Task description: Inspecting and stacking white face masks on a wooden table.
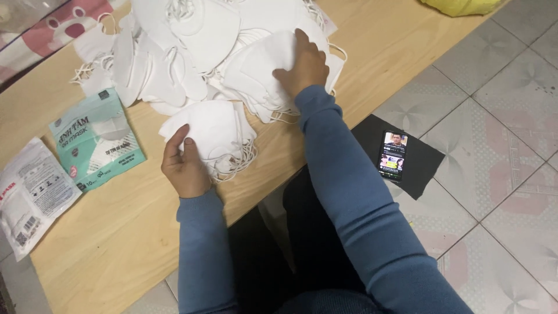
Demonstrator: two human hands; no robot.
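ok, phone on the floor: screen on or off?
On. The phone lies face up on a black mat on the tiled floor, and its screen is lit with coloured video pictures.

Pile of white masks [192, 46] runs off the top edge; its full extent is not visible. Yellow object [462, 6] at top right is cropped, kind unclear. White packet [29, 195] is cut by the left edge, and the phone screen [393, 154] is too small to make out.
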